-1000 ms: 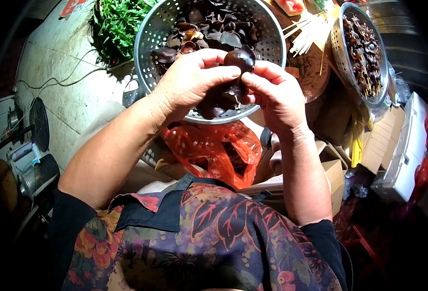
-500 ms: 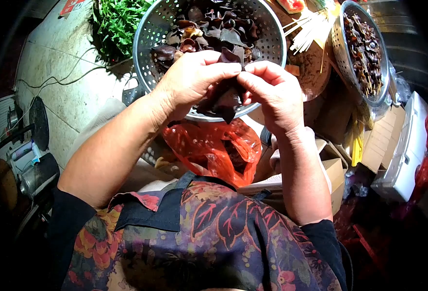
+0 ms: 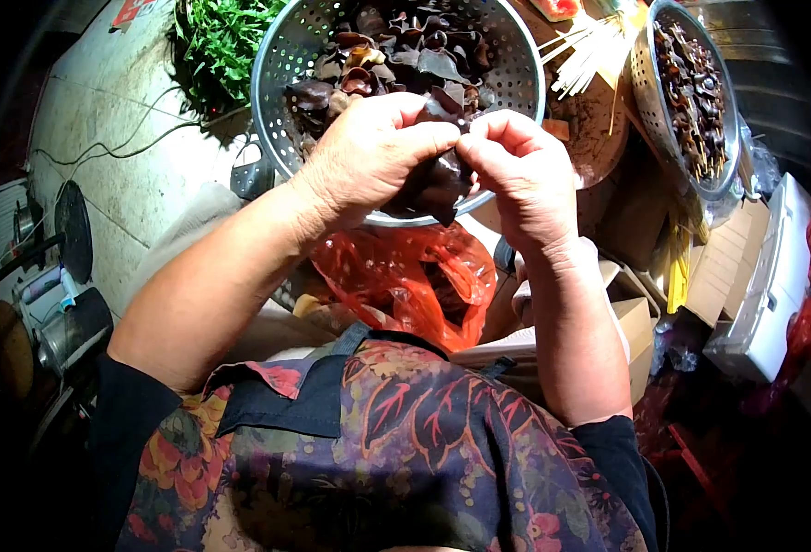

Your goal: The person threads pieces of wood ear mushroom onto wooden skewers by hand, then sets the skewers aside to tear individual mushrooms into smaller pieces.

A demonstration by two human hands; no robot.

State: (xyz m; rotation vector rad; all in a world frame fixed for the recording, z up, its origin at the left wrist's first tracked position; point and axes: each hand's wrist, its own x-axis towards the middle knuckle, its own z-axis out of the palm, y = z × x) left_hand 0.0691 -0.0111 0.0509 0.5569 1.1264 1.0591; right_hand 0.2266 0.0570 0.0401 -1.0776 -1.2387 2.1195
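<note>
A dark, glossy wood ear mushroom (image 3: 438, 190) is between my two hands, above the near rim of a perforated metal colander (image 3: 281, 69). My left hand (image 3: 361, 155) is closed round the mushroom, thumb on top. Thumb and fingertips of my right hand (image 3: 527, 179) are pinched at its right edge, close to my left thumb. Whether a thin stick is in that pinch is hidden. More wood ear pieces (image 3: 405, 55) fill the colander behind my hands.
Below the colander lies a red plastic bag (image 3: 405, 281). Pale bamboo sticks (image 3: 576, 60) are at the right, beside a second colander (image 3: 643, 78) of skewered dark pieces (image 3: 691, 106). Leafy greens (image 3: 217, 55) lie left; a cord (image 3: 102, 152) crosses the floor. A white foam box (image 3: 764, 285) stands far right.
The held wood ear has turned and shifted slightly to the right, with more of its surface showing between my hands. Both hands stay in nearly the same place.
</note>
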